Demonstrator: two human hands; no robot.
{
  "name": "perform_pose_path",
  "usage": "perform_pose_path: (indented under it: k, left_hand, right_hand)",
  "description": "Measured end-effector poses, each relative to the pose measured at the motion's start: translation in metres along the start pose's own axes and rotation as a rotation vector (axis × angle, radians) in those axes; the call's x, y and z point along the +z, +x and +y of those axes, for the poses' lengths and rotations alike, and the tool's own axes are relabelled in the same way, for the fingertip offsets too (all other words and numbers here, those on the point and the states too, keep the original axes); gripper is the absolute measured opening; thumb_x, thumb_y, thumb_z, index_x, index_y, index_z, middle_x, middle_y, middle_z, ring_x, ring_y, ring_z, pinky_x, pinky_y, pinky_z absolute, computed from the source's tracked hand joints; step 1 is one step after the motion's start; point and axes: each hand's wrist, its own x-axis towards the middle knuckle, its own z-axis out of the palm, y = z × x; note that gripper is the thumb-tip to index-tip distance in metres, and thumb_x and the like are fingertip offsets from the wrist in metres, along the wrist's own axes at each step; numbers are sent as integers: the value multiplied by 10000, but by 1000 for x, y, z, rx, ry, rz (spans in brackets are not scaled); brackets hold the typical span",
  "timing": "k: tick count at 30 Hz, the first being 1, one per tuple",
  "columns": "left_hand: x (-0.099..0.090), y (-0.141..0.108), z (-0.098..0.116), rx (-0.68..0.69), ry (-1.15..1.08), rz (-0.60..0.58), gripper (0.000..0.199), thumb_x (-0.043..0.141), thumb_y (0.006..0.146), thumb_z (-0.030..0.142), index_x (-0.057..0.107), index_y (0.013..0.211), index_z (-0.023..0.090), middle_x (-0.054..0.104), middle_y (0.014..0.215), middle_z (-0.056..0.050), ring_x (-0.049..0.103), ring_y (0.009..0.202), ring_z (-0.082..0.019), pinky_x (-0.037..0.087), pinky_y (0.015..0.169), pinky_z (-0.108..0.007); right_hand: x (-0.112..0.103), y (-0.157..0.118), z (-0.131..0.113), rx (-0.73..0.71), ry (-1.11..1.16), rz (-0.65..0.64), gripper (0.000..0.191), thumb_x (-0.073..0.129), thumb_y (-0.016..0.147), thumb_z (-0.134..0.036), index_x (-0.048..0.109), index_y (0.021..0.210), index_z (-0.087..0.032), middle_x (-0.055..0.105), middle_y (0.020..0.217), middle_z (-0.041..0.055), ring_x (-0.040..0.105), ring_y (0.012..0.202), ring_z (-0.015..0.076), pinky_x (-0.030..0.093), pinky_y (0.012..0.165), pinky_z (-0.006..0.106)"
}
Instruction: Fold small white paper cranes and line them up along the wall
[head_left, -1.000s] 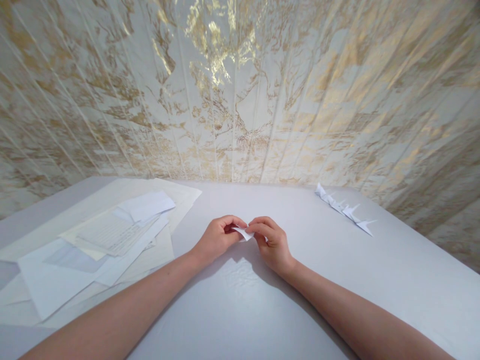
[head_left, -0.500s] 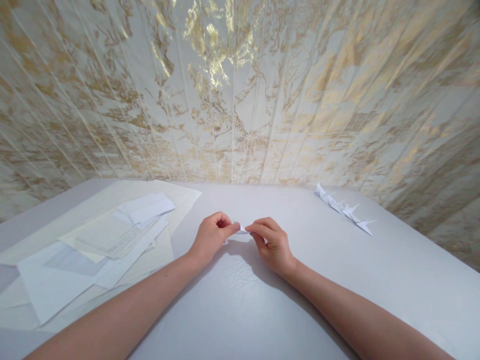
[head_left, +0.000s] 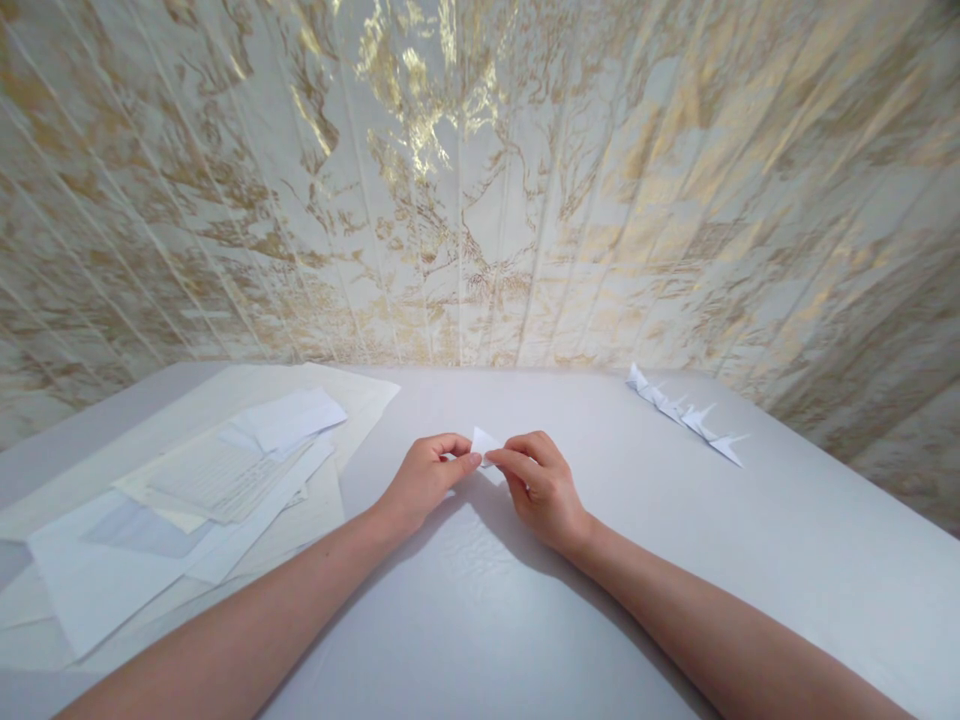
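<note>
Between my two hands is a small folded white paper, its pointed corner sticking up above the fingertips. My left hand pinches its left side between thumb and fingers. From the right, my right hand pinches the same paper with thumb and index finger. Both hands are held just over the white table, and their fingertips nearly meet. The lower part of the paper is hidden behind the fingers.
At the left lies a loose pile of paper sheets, some with writing on them. Several folded paper cranes stand in a slanting row at the back right. A gold-patterned curtain hangs behind the table.
The folded paper has turned so that a larger triangular face now shows above the fingers. My hands have drawn slightly closer together.
</note>
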Motion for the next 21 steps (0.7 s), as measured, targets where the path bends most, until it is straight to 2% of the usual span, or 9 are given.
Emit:
perform_pose_path:
  k: [9, 17, 21]
  left_hand:
    - [0, 2, 0, -45, -186, -29, 130, 660, 598, 228, 578, 637, 136, 556, 551, 26, 454, 508, -77, 315, 523, -207]
    - [0, 2, 1, -131, -343, -88, 239, 706, 549, 220, 536, 701, 149, 532, 532, 47, 460, 482, -68, 327, 506, -198]
    - [3, 2, -1, -152, -321, -37, 270, 702, 537, 208, 521, 730, 157, 520, 512, 59, 454, 462, -68, 314, 479, -195]
  right_hand:
    - [4, -3, 3, 87, 89, -13, 153, 480, 811, -94, 598, 819, -191, 615, 795, 69, 550, 751, 179, 455, 672, 313]
    - [4, -1, -1, 175, 224, 14, 152, 487, 785, -75, 577, 758, -194, 597, 752, 48, 560, 728, 162, 470, 649, 283]
    - [5, -1, -3, 193, 246, 25, 159, 484, 767, -64, 572, 737, -193, 592, 728, 37, 559, 711, 156, 466, 637, 277]
